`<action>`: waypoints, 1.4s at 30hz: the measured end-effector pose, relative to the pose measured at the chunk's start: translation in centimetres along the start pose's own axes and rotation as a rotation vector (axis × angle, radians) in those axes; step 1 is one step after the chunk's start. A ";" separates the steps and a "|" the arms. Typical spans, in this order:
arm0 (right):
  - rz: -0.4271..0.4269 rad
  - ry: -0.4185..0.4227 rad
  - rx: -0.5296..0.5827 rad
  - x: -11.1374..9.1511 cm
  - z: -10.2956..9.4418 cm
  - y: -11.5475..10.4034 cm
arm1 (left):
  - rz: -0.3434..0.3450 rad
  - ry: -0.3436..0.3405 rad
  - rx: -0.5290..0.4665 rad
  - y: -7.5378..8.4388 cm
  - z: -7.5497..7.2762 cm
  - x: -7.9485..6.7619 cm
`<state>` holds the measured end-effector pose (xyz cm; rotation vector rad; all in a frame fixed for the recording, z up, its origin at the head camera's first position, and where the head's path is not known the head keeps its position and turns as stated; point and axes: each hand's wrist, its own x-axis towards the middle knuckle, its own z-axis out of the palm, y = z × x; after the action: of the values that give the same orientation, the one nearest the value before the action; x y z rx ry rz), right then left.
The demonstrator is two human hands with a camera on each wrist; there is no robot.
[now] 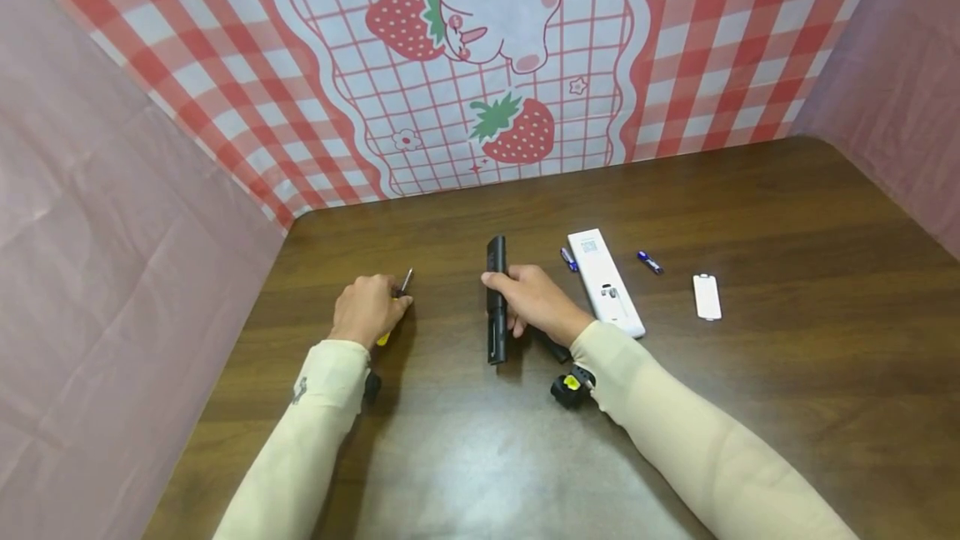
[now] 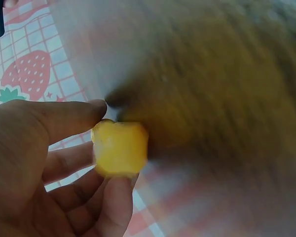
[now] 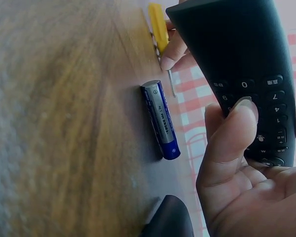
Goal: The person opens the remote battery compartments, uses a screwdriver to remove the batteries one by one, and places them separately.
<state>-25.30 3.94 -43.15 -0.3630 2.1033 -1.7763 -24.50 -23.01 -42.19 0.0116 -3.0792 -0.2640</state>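
On the left side of the table, my left hand (image 1: 367, 309) pinches a screwdriver (image 2: 121, 149) by its yellow handle, thumb on one side and fingers on the other. Its thin metal shaft points away from me in the head view. My right hand (image 1: 542, 300) grips a black remote control (image 3: 244, 64) near the middle, raised on edge. The thumb lies across its number keys in the right wrist view, and the palm hides part of the keypad. Beside the remote, a blue and silver battery (image 3: 160, 120) lies on the wood. Below my right hand is another black piece (image 1: 553, 346), partly covered.
Right of my right hand lies a long white box (image 1: 606, 283) with a printed code. Blue batteries (image 1: 569, 259) (image 1: 649, 262) flank it. A small white flat piece (image 1: 707, 297) lies farther right. A checked strawberry cloth (image 1: 480, 65) stands behind the table's back edge.
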 end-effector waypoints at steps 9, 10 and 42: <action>0.002 0.002 -0.003 -0.1 0.0 -0.1 | -0.033 -0.017 -0.003 0.0 0.0 -0.1; 0.002 0.004 -0.003 -0.1 0.0 -0.1 | -0.037 -0.019 -0.005 0.0 -0.1 -0.1; 0.012 0.001 0.011 -0.1 0.1 -0.2 | -0.037 0.076 -0.131 -0.8 -1.9 -4.2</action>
<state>-25.17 3.81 -42.98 -0.3457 2.0909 -1.7810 -20.23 -24.03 -40.67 0.0710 -2.9825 -0.4553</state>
